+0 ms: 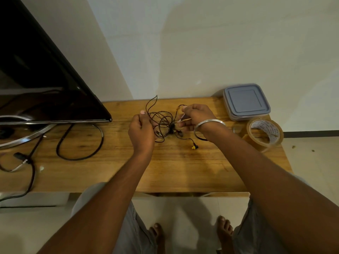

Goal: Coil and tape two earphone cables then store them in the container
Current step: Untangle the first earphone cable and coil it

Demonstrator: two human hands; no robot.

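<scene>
A loose tangle of black earphone cable [162, 121] hangs between my two hands above the wooden table [183, 171]. My left hand [142, 131] grips the left side of the coils, thumb up. Holding the right end of the cable, my right hand [194, 116] also pinches what looks like a short strip of tape. A yellow and black earbud [194, 146] lies on the table below. The square container [246, 101] with a grey-blue lid on it stands at the back right. A roll of brown tape [265, 134] sits in front of it.
A large black monitor [42, 79] on a curved metal stand [25, 134] fills the left side. Thick black power cables [80, 154] loop on the table in front of it. The wall runs close behind the table. My bare feet [190, 233] show below the table's front edge.
</scene>
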